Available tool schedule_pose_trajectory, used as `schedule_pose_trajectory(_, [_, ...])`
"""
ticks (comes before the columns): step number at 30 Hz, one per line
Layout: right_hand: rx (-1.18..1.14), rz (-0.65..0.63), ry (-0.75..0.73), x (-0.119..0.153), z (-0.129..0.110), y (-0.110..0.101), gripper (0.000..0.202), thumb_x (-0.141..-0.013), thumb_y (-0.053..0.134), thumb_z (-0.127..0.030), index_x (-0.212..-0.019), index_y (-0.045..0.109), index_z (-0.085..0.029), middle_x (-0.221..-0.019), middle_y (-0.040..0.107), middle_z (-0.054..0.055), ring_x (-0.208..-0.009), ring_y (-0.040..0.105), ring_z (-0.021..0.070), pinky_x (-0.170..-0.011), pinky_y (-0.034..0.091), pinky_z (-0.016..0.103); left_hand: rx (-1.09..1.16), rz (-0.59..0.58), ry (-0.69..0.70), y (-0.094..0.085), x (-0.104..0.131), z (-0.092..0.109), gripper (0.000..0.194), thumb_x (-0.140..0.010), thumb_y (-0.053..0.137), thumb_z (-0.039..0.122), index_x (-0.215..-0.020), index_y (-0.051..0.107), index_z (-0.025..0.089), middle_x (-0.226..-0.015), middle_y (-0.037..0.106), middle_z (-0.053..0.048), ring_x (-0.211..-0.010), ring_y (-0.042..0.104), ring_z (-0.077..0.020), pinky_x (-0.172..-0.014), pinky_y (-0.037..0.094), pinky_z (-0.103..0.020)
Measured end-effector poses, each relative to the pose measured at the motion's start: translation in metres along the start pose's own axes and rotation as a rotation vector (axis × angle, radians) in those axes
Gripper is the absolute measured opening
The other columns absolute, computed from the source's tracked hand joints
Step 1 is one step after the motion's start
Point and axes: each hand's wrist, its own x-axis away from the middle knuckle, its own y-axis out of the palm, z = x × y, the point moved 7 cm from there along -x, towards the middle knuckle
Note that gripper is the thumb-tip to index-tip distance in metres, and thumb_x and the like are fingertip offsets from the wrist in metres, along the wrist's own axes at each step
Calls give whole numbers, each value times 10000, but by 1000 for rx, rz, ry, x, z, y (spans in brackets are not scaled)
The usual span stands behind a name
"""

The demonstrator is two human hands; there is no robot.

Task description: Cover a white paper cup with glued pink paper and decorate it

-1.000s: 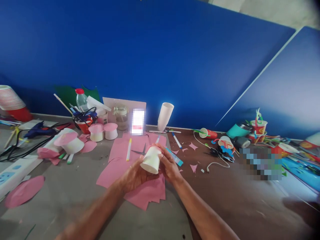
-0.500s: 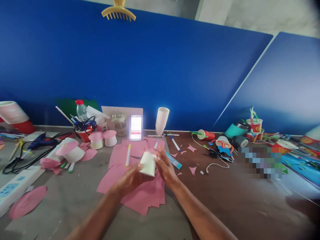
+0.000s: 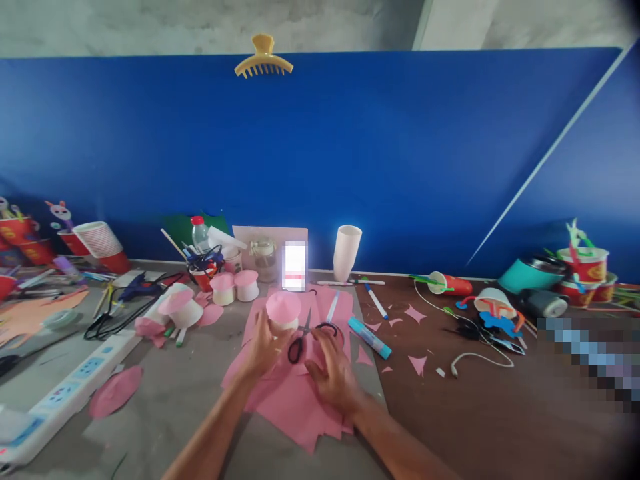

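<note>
A white paper cup with a round pink paper disc on top stands over pink paper sheets. My left hand grips the side of this cup, its fingers partly hiding the white wall. To its right, black-handled scissors lie on the sheets, blades pointing away. My right hand hovers by the scissors' handles with its fingers apart and nothing in them.
Several similar cups with pink discs stand behind and left. A glue tube, a blue marker and pink scraps lie right. A tall white cup stack leans at the back; a power strip runs left.
Both hands held the white cup; now it is in my left hand alone, with the pink disc facing up. My right hand has let go and moved down beside the scissors. The view has shifted.
</note>
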Motion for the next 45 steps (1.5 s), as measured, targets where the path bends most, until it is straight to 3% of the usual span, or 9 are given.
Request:
schedule_pose_trajectory(4, [137, -11, -93, -2, -15, -1, 447, -893, 554, -174, -1337, 551, -231, -1239, 667, 136, -1174, 641, 324, -966, 579, 557, -389, 88, 18, -11, -11, -16, 510, -701, 733, 274, -1170, 558, 178, -1061, 666, -104, -1042, 630, -314, -928, 539, -496])
schedule_pose_trajectory(9, [148, -55, -102, -1, -23, 1, 347, -848, 565, -126, -1184, 627, -187, -1202, 659, 161, -1142, 643, 349, -931, 586, 556, -512, 191, -59, -29, -21, -38, 504, -722, 722, 249, -1184, 534, 180, -1133, 680, -162, -1122, 620, -404, -942, 489, -616])
schedule_pose_trajectory(14, [123, -35, -131, 0, -25, 2, 401, -869, 546, -125, -1260, 602, -197, -1204, 665, 148, -1146, 645, 338, -943, 583, 552, -542, 254, -66, -40, -24, -42, 543, -740, 694, 247, -1242, 510, 155, -1197, 646, -198, -1180, 593, -412, -993, 450, -653])
schedule_pose_trajectory(19, [112, 109, -98, -7, -18, -16, 486, -978, 496, -239, -1459, 437, -213, -1294, 637, 157, -1211, 622, 320, -979, 572, 527, -458, 105, 43, -13, -9, -29, 545, -729, 695, 302, -1223, 536, 138, -1110, 651, -149, -1095, 632, -347, -973, 528, -551])
schedule_pose_trajectory(21, [114, 169, -69, -11, -14, -30, 525, -990, 481, -277, -1501, 382, -212, -1361, 597, 164, -1274, 582, 325, -1017, 548, 527, -353, -53, 141, 8, 3, -18, 557, -794, 646, 326, -1296, 495, 134, -1160, 630, -158, -1064, 652, -313, -927, 573, -496])
schedule_pose_trajectory(28, [-7, 163, -81, -22, -25, -51, 581, -967, 536, -421, -1505, 380, -270, -1425, 537, 146, -1322, 523, 349, -1071, 487, 555, -285, -352, 508, 46, 38, 22, 679, -792, 555, 172, -1454, 404, 166, -1348, 572, -184, -1308, 517, -344, -1077, 484, -527])
schedule_pose_trajectory(33, [-31, 150, -28, -22, -29, -42, 521, -935, 587, -343, -1436, 461, -268, -1342, 577, 145, -1245, 577, 336, -1036, 515, 554, -313, -386, 637, 51, 44, 34, 660, -838, 547, 141, -1480, 398, 186, -1383, 577, -169, -1317, 488, -341, -1117, 417, -556])
schedule_pose_trajectory(39, [-40, 169, 29, -20, -27, -37, 407, -951, 507, -221, -1356, 545, -211, -1275, 621, 153, -1217, 602, 284, -1028, 542, 499, -338, -387, 636, 53, 44, 35, 669, -830, 542, 108, -1474, 386, 194, -1365, 584, -158, -1308, 487, -331, -1114, 414, -543])
schedule_pose_trajectory(45, [-55, 194, 29, -13, -24, -34, 442, -991, 477, -260, -1430, 498, -213, -1335, 631, 153, -1256, 603, 304, -1057, 522, 531, -359, -404, 640, 54, 45, 35, 684, -825, 534, 101, -1477, 354, 203, -1378, 564, -161, -1302, 480, -335, -1105, 420, -553])
